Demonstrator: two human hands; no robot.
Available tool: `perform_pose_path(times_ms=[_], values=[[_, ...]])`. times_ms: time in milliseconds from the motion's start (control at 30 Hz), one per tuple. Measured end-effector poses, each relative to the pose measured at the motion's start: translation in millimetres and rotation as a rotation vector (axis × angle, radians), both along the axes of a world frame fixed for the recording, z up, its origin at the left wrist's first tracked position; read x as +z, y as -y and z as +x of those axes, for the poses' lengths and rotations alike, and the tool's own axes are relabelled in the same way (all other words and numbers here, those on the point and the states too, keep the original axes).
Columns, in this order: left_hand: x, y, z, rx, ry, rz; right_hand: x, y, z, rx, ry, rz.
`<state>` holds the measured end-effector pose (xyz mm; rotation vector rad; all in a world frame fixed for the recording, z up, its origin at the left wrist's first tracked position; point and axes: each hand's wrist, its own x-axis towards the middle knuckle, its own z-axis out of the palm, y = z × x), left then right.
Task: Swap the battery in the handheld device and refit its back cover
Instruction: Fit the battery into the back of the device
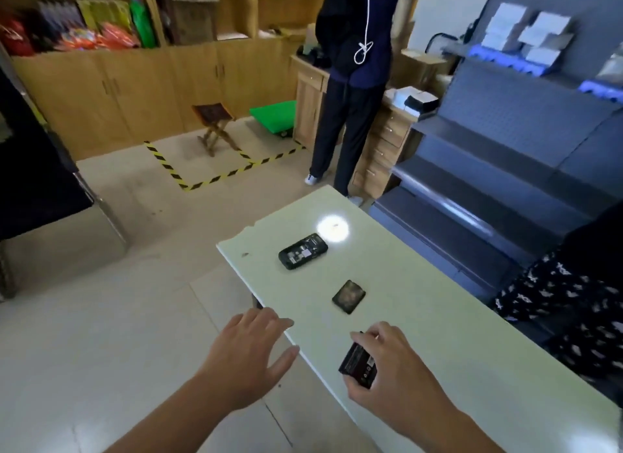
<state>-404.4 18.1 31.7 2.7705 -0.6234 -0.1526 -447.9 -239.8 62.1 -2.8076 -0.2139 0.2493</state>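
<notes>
Head view, right hand: the right hand (387, 368) pinches a black battery (358, 368) between thumb and curled fingers, low over the near part of the table (438, 334). Gripping it by the edges leaves the labelled face free, which would suit seating it in a bay.

Head view, left hand: the left hand (249, 355) is spread wide, fingers straight, holding nothing. It hovers at the table's left edge, probably ready to steady the device.

Head view, handheld device: the handheld device (302, 251) lies flat near the far corner, back up and uncovered, well apart from both hands. Lying this way, the bay is reachable from above.

Head view, dark square piece: a dark square piece (349, 296) lies flat between the device and the right hand. It may be the back cover or the other battery; the blur does not let me say which.

Head view, hard to make out: whether the device's bay is empty is unclear, its inside showing only smudged labels. A bright glare spot (333, 229) just beside the device washes out that patch of table.

Head view, cut off: a standing person (354, 81) beyond the table is cropped at the top. A patterned sleeve (556, 304) enters at the right edge.
</notes>
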Motion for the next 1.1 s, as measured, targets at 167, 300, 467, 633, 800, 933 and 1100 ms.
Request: perform_pose_path(times_ms=[167, 300, 467, 633, 800, 933, 1100], values=[[8, -43, 105, -0.086, 0.033, 0.040, -1, -52, 68, -0.115, -0.007, 0.056], [-7, -51, 181, -0.160, 0.017, 0.099, -15, -66, 130, -0.171, -0.006, 0.063], [-21, -67, 249, -0.189, -0.005, 0.164, -24, -82, 197, -0.186, -0.038, 0.053], [-42, -59, 309, -0.210, -0.044, 0.132, -22, -93, 230, -0.257, -0.068, 0.073], [-91, -6, 356, -0.103, -0.185, 0.012, -26, -98, 244, -0.357, -0.125, 0.034], [-129, 41, 370, -0.139, -0.256, 0.069, -28, -106, 246, -0.472, -0.214, 0.017], [-166, 71, 379, -0.160, -0.242, 0.204, -30, -106, 252, -0.519, -0.307, -0.010]])
